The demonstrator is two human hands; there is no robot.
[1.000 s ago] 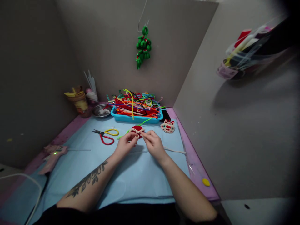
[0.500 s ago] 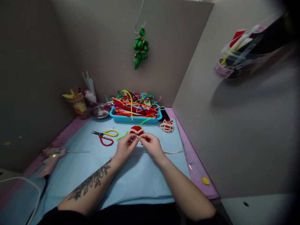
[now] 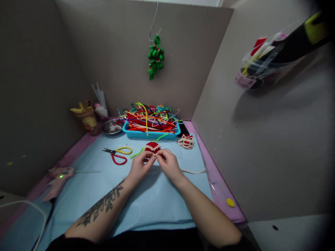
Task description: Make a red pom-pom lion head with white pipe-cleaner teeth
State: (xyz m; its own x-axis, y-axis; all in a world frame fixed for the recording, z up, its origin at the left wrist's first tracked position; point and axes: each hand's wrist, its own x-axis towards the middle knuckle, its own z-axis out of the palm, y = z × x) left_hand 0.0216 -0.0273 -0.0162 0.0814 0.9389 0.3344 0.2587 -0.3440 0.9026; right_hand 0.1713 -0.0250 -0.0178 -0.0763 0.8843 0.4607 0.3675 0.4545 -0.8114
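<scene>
Both my hands meet at the middle of the blue mat [image 3: 146, 202]. My left hand [image 3: 140, 165] pinches a small red pipe-cleaner piece with a white scalloped edge [image 3: 152, 147]. My right hand [image 3: 169, 164] is closed too, its fingertips pinching the white edge of the same piece. A white pipe cleaner [image 3: 193, 171] trails from under my right hand toward the right. A lime green pipe cleaner [image 3: 137, 152] lies just behind the piece.
Red-and-yellow scissors [image 3: 117, 153] lie left of my hands. A blue tray of coloured pipe cleaners [image 3: 150, 122] stands behind, with a finished red-and-white figure [image 3: 186, 141] beside it. A glue gun [image 3: 59, 176] lies far left, and a metal dish [image 3: 112, 126] and cups sit at the back left. A green figure [image 3: 155, 57] hangs on the wall.
My hands have drawn slightly closer together on the red piece. The view has tilted a little; nothing else has moved.
</scene>
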